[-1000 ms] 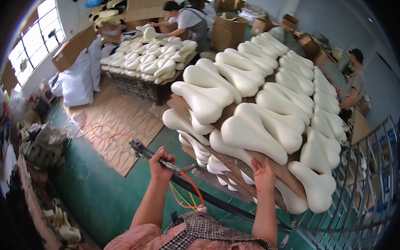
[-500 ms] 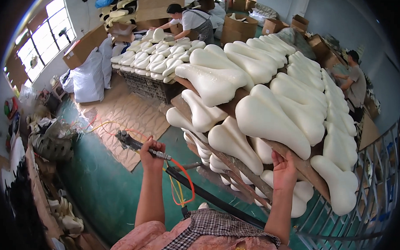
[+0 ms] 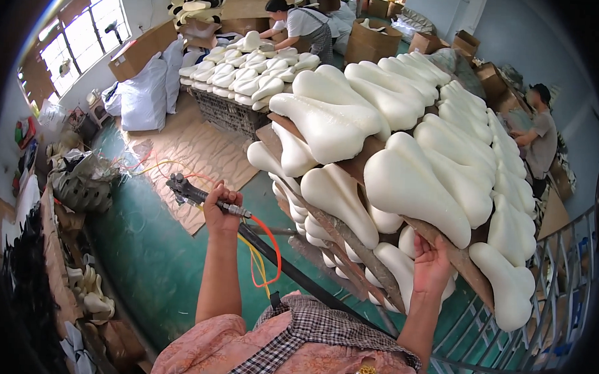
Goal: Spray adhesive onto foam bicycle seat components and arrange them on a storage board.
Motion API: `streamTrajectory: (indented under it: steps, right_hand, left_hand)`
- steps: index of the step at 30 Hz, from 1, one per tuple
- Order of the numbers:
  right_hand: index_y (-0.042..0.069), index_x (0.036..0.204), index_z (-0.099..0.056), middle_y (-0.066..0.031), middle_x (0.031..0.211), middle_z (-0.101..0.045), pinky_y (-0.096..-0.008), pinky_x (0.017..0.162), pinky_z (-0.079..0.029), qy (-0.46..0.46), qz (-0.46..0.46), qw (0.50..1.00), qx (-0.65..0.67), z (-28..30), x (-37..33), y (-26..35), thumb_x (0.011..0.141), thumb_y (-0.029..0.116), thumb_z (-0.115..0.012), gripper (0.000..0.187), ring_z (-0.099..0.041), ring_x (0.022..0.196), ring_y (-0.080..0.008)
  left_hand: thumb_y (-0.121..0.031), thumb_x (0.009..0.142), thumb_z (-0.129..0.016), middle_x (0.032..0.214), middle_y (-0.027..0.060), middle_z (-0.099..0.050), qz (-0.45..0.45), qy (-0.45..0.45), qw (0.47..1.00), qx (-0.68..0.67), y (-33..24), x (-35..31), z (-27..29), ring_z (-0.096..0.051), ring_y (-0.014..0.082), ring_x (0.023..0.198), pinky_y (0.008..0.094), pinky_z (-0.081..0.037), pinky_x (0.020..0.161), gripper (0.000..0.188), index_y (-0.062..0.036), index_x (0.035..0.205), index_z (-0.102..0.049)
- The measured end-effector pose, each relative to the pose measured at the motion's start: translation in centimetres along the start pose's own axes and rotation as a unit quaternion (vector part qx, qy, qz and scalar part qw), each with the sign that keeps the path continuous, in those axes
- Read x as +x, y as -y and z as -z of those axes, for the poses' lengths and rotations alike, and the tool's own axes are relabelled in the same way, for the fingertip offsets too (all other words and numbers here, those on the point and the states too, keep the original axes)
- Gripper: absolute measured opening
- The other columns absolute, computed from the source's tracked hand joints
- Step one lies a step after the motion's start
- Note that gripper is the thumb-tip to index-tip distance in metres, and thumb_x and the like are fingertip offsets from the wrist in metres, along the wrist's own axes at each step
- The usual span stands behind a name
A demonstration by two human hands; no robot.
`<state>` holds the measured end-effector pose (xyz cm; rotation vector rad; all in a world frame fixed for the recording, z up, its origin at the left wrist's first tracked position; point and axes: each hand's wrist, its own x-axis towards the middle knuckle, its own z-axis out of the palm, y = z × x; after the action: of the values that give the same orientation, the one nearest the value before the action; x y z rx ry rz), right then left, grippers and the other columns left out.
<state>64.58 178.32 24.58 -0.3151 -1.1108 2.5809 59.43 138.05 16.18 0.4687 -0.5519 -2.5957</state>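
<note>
A tiered stack of white saddle-shaped pads (image 3: pixel 418 184) stands ahead and to the right; a hard tug could spill the overhanging ones. The upper brown board (image 3: pixel 468 275) might tip if raised at one edge, where the right hand's (image 3: pixel 431 269) fingers are curled; whether they grip it, I cannot tell. The left hand's (image 3: pixel 221 212) fingers wrap around a dark air tool (image 3: pixel 192 190), whose orange hose (image 3: pixel 275 255) could snag.

Nearby, a metal railing (image 3: pixel 497 372) crowds the stack's right side, a black crate (image 3: pixel 233 115) bears more pads, and a black bar (image 3: pixel 297 278) crosses before the person.
</note>
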Motion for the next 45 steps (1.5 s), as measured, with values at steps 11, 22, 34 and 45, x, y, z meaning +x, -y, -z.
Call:
streamTrajectory:
  steps: [11, 22, 34, 45]
  right_hand:
    - [-0.001, 0.111, -0.051, -0.0146, 0.105, -0.060, -0.0362, 0.077, -0.054, -0.031, 0.008, 0.999, 0.018, 2.9, -0.8, 1.9, 0.086, 0.010, -0.055, 0.028, -0.061, 0.091, -0.0269]
    - [-0.002, 0.106, -0.053, -0.0163, 0.098, -0.062, -0.0410, 0.077, -0.053, -0.009, -0.007, 0.999, 0.042, 3.2, -0.6, 1.0, 0.084, 0.011, -0.055, 0.026, -0.063, 0.087, -0.0278]
    - [-0.003, 0.107, -0.051, -0.0167, 0.098, -0.062, -0.0398, 0.076, -0.054, 0.000, 0.005, 0.999, 0.047, 2.7, -1.3, 2.1, 0.085, 0.008, -0.052, 0.025, -0.063, 0.088, -0.0274]
    - [-0.002, 0.109, -0.048, -0.0134, 0.097, -0.059, -0.0334, 0.064, -0.057, -0.019, 0.084, 0.996, 0.020, 2.2, -1.3, 5.5, 0.083, 0.007, -0.052, 0.028, -0.062, 0.084, -0.0239]
  left_hand:
    - [-0.012, 0.078, -0.058, 0.110, 0.0128, -0.058, 0.079, 0.140, 0.985, -0.064, 2.2, 2.6, -2.5, -0.053, 0.0341, 0.106, 0.0476, -0.043, 0.092, 0.029, -0.0021, 0.105, -0.056]
    - [-0.033, 0.086, -0.049, 0.137, 0.0225, -0.036, 0.140, 0.384, 0.903, -0.134, 4.0, 9.5, -5.4, -0.033, 0.0394, 0.127, 0.0527, -0.020, 0.107, 0.047, -0.0093, 0.127, -0.049]
    - [-0.026, 0.086, -0.053, 0.138, 0.0297, -0.028, 0.152, 0.372, 0.904, -0.143, 5.3, 10.1, -6.4, -0.027, 0.0354, 0.131, 0.0468, -0.019, 0.109, 0.049, -0.0012, 0.127, -0.045]
    - [-0.021, 0.088, -0.049, 0.140, 0.0283, -0.025, 0.153, 0.284, 0.936, -0.140, 4.9, 7.8, -6.1, -0.022, 0.0342, 0.134, 0.0467, -0.019, 0.110, 0.040, 0.0023, 0.120, -0.051]
